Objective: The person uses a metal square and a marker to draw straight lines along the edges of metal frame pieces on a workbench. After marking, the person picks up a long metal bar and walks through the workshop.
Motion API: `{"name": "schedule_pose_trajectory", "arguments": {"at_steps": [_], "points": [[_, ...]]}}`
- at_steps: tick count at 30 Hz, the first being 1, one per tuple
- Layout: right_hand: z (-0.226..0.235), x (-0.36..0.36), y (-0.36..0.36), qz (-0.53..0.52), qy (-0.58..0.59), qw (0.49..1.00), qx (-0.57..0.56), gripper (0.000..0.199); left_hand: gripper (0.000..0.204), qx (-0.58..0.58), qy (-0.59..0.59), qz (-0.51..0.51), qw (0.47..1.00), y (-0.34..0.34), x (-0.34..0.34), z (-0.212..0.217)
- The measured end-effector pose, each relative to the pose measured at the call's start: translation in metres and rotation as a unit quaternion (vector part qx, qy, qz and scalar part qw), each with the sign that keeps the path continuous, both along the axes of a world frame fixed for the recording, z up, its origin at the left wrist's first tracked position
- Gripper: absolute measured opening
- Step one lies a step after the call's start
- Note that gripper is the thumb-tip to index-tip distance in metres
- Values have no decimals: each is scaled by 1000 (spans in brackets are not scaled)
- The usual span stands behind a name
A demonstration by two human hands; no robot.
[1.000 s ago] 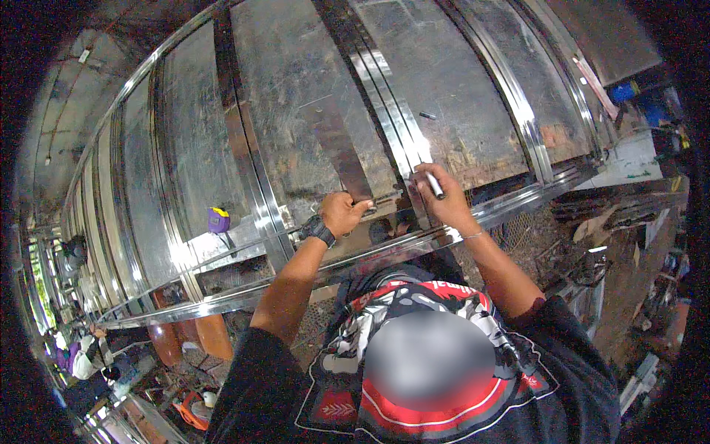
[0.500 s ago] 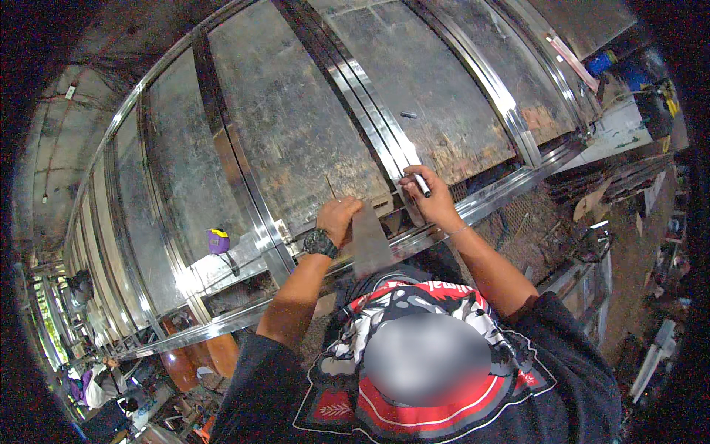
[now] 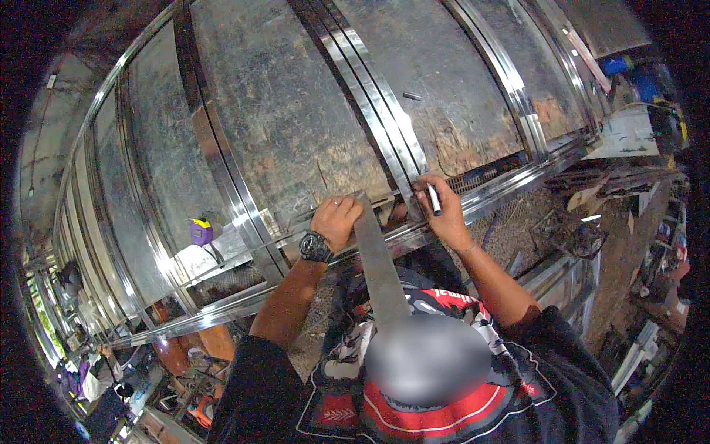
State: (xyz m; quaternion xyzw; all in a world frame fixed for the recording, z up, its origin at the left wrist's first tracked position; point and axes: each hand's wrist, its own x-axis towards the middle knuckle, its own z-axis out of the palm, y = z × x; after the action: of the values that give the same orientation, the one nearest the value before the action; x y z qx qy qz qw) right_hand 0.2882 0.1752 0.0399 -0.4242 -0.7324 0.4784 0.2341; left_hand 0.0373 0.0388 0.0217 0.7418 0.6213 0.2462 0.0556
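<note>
My left hand (image 3: 337,223), with a dark watch at the wrist, is closed on the far end of a flat grey metal strip (image 3: 381,266). The strip crosses the near rail and slants back to my chest. In my right hand (image 3: 444,214) is a white marker pen (image 3: 434,198) with a black end, gripped between the fingers. Both hands are at the near end of a pair of shiny metal bars (image 3: 381,111), the right one against them; its fingertips and the pen's tip are partly hidden.
Several shiny crossbars and a long near rail (image 3: 503,194) form a frame over a worn grey tabletop (image 3: 274,96). A small dark cylinder (image 3: 412,96) lies there. At left is a purple and yellow tape measure (image 3: 200,231). Another person (image 3: 100,377) is at far lower left.
My left hand now has the grey strip drawn back nearer my chest, showing more of its length. The marker pen stays in my right hand, by the bars. The view has shifted slightly.
</note>
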Motion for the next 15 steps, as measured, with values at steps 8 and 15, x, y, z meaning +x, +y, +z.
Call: {"name": "schedule_pose_trajectory", "arguments": {"at_steps": [8,15], "points": [[3,-21,-1,20,41,999,-15,30,30,-60,1,-5,998,1,-6,7],[3,-30,-2,22,56,998,10,24,30,-90,-13,-11,996,4,-13,2]]}}
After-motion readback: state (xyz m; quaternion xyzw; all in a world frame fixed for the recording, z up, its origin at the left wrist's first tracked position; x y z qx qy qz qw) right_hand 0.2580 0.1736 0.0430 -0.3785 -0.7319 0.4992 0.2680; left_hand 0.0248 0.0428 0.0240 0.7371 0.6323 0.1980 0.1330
